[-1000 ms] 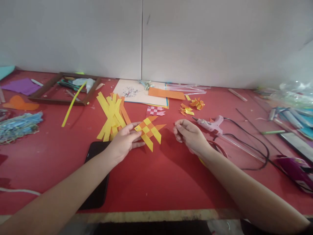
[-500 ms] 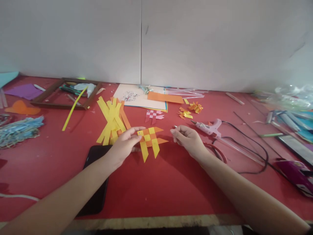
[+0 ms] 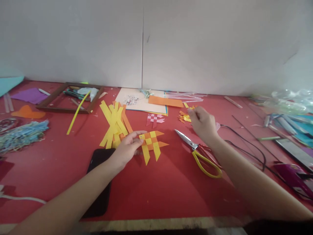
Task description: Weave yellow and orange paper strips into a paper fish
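Red tabletop (image 3: 156, 189). In our left hand (image 3: 128, 148) we hold a flat fish woven from yellow and orange paper strips (image 3: 149, 140), thumb on top beside the eye, fingers behind. The grip is a narrow pinch at the head end. Whether the fish touches the table we cannot tell.

Long axis of the fish: left to right across our view. The head, with its small dark-and-white eye, points left; two orange tail points reach right; two yellow slanted strip ends hang toward the near edge.

Our right hand (image 3: 202, 122) is at the pile of yellow and orange paper scraps (image 3: 184, 117), fingers curled in; we cannot tell whether anything is pinched there. Metal scissors with one yellow and one red handle loop (image 3: 195, 147) lie below it, tips toward the upper left.

A smaller pink-checked paper fish (image 3: 154, 119) lies beyond ours, head left too.

Containers: a brown rectangular wooden frame (image 3: 52, 109), far left. Within it we see green-handled tools (image 3: 73, 95) and a white bottle (image 3: 93, 94). A narrow bright-yellow strip (image 3: 77, 116) crosses its near side. At far right, clear plastic wrapping (image 3: 293, 99), contents too blurred to name.
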`<state>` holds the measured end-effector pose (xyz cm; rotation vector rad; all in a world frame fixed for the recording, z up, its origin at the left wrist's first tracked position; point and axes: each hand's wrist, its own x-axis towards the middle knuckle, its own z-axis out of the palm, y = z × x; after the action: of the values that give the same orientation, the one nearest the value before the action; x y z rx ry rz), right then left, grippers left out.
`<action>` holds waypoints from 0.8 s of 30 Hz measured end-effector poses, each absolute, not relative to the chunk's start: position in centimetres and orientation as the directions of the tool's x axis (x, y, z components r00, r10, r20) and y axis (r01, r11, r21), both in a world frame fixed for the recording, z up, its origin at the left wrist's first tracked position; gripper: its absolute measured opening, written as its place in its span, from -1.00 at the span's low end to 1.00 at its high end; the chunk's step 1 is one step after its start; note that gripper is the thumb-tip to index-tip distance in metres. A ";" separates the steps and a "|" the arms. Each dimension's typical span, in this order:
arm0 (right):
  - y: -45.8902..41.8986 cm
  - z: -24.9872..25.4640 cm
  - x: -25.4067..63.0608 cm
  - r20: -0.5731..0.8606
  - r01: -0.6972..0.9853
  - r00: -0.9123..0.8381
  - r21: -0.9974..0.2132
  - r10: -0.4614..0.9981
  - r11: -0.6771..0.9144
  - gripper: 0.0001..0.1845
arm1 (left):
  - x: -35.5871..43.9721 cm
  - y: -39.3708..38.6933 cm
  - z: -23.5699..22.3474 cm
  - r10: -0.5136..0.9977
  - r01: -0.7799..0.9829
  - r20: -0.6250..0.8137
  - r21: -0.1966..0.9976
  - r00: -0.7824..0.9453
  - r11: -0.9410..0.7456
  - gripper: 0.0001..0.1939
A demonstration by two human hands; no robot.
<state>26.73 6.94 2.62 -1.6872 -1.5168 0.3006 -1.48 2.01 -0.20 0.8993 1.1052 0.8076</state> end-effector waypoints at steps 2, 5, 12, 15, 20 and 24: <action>9.4 3.4 28.5 0.405 0.876 0.155 -0.478 0.901 0.064 -0.78 | -1.5 2.0 -0.2 0.891 -0.098 -0.379 0.906 0.249 0.413 -0.69; 11.8 3.7 30.2 0.421 0.948 -0.010 -0.284 0.907 0.142 -0.77 | -1.5 2.2 -0.5 0.891 -0.130 -0.382 0.898 0.243 0.421 -0.67; 9.1 2.5 27.6 0.548 0.951 -0.069 -0.216 0.834 0.221 -0.69 | -1.5 2.4 -1.1 0.890 -0.171 -0.387 0.886 0.241 0.432 -0.63; 6.8 2.3 25.7 0.549 0.916 -0.062 -0.300 0.834 0.265 -0.33 | -1.5 2.2 -1.0 0.884 -0.175 -0.396 0.879 0.248 0.443 -0.61; 3.5 1.8 23.0 0.204 0.568 0.082 -0.814 0.976 0.122 -0.61 | -1.6 2.1 -0.9 0.880 -0.179 -0.402 0.874 0.253 0.451 -0.60; 0.8 0.8 20.9 -0.191 0.193 -0.053 -0.965 0.980 -0.178 -0.52 | -1.5 2.0 -0.7 0.882 -0.203 -0.389 0.872 0.264 0.446 -0.59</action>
<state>20.89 0.82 0.77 -1.4555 -1.3089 1.3071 -1.55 1.96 -0.72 0.8017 1.0441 0.8507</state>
